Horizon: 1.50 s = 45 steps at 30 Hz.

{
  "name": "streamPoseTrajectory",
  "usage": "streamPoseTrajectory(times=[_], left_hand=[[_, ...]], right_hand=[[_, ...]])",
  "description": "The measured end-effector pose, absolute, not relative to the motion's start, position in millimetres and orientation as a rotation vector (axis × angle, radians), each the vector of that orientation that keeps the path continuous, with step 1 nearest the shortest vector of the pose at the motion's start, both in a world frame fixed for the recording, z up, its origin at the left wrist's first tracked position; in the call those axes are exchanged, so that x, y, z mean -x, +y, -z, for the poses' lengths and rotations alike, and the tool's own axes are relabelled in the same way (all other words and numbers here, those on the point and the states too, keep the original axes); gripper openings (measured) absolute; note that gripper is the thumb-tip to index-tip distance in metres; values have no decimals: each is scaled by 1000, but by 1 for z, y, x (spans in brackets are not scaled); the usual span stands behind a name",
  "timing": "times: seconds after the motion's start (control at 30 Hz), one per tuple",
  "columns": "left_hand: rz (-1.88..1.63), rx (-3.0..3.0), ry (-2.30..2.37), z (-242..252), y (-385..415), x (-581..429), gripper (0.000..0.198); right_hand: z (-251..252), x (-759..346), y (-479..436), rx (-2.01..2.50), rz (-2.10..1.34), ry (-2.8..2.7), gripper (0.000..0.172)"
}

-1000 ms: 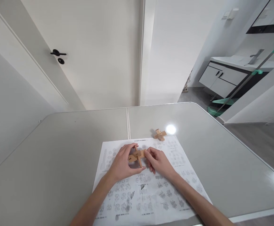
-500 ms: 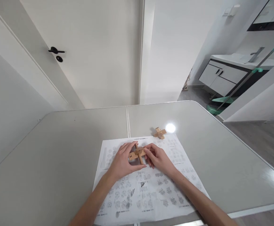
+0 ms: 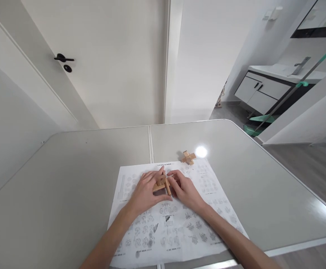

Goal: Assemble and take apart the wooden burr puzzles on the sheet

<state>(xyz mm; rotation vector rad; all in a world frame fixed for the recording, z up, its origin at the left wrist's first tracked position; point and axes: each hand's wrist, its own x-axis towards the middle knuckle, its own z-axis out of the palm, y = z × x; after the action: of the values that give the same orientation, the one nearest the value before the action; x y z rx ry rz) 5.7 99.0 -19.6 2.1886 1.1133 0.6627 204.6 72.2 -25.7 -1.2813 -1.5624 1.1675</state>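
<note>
A set of crossed wooden puzzle bars [image 3: 162,184] lies between both hands, over a printed sheet of diagrams [image 3: 174,224]. My left hand [image 3: 146,194] curls round the left side of the bars, thumb underneath and fingers on top. My right hand [image 3: 184,190] pinches their right side with its fingertips. A second, finished-looking wooden cross puzzle [image 3: 188,157] sits alone just beyond the sheet's far right corner.
The grey table [image 3: 67,179] has a seam down its middle and a rounded far right corner. A white door with a black handle [image 3: 63,59] stands behind. To the right are a vanity cabinet [image 3: 261,95] and a green mop [image 3: 260,125].
The wooden bars have been turned and pushed closer together between the hands; the long bar that lay flat now looks shorter and more upright. Both hands stayed over the sheet.
</note>
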Motion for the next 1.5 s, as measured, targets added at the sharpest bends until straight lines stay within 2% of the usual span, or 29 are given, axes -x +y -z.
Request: streamPoseTrajectory(times=[0.1, 0.3, 0.43, 0.5, 0.63, 0.8, 1.07, 1.37, 1.5], left_hand=[[-678, -2076, 1103, 18, 98, -6, 64], [-814, -1859, 1143, 13, 96, -10, 34], [-848, -1895, 1172, 12, 99, -12, 17], [-831, -1919, 1184, 13, 99, -12, 19], [-803, -1940, 1257, 16, 100, -10, 25], [-823, -1892, 1296, 16, 100, -10, 29], [-1058, -1538, 1339, 9, 106, -7, 36], [-1133, -1054, 1018, 9, 105, -9, 40], [-1135, -988, 992, 9, 100, -12, 38]], right_hand=[[25, -205, 72, 1265, -1166, -1531, 38], [18, -212, 73, 1231, -1211, -1554, 45], [18, -213, 71, 1192, -1221, -1677, 72], [20, -213, 70, 1192, -1179, -1713, 80], [25, -211, 72, 1222, -1136, -1708, 70], [25, -213, 74, 1226, -1146, -1683, 76], [25, -222, 81, 1331, -1008, -1581, 64], [41, -216, 80, 1270, -621, -1901, 71], [39, -213, 79, 1248, -596, -1963, 63]])
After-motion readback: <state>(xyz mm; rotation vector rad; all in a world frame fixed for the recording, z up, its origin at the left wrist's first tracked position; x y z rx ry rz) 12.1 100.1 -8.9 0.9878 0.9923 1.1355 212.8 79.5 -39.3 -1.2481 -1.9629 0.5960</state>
